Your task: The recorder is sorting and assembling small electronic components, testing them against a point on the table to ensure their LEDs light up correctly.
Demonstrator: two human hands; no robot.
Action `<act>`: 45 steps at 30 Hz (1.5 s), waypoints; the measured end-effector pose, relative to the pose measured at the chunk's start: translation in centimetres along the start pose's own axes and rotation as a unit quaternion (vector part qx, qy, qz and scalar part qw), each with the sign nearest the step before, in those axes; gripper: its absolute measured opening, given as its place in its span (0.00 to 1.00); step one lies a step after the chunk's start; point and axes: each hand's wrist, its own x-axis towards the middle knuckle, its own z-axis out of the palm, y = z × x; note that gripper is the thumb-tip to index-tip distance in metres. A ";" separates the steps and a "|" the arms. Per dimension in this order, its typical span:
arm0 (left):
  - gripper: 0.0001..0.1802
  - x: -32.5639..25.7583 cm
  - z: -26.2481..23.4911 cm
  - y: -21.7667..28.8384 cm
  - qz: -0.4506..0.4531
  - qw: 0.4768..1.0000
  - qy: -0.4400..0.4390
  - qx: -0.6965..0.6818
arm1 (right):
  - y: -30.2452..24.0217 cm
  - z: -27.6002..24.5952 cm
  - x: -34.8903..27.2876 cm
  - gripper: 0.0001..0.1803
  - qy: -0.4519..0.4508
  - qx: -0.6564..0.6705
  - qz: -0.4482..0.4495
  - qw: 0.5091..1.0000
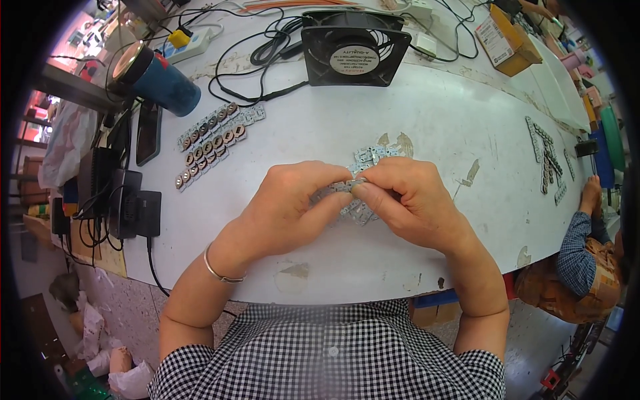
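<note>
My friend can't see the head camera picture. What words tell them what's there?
A left hand and right hand pinch a small piece above a pile of others on a white table. Beyond stands a black fan; to its left, a blue cup and rows of pieces.

The white surface [480, 240] is smooth with a faint sheen, broken by rough, flaked patches at lower centre and right. Small pieces [365, 159] in the centre look like pale metal, as do those at left of centre, which carry coppery, shiny rings [217, 145]. The fan frame [317, 63] at upper centre is matt black. At upper left, the phone [148, 130] looks dark and glossy. 1 bangle [220, 271], lower left, is polished metal; the checked shirt [327, 353] is matt cloth; the box [508, 43], upper right, is cardboard.
</note>
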 end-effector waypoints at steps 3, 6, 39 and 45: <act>0.08 0.0 -0.6 0.0 -0.034 0.996 -0.077 0.042 | 0.2 0.0 -0.1 0.05 -0.003 0.003 -0.001 1.000; 0.08 0.1 -0.8 -0.2 -0.027 0.994 -0.098 0.050 | 0.2 -0.4 -0.1 0.05 -0.039 0.002 0.008 0.999; 0.07 0.1 -1.3 0.1 -0.007 0.996 -0.082 0.016 | 0.6 0.0 -0.1 0.06 -0.008 0.016 -0.041 0.999; 0.05 0.3 -2.7 0.2 0.027 0.988 -0.123 -0.089 | -1.2 -1.1 0.4 0.13 -0.135 0.307 0.190 0.923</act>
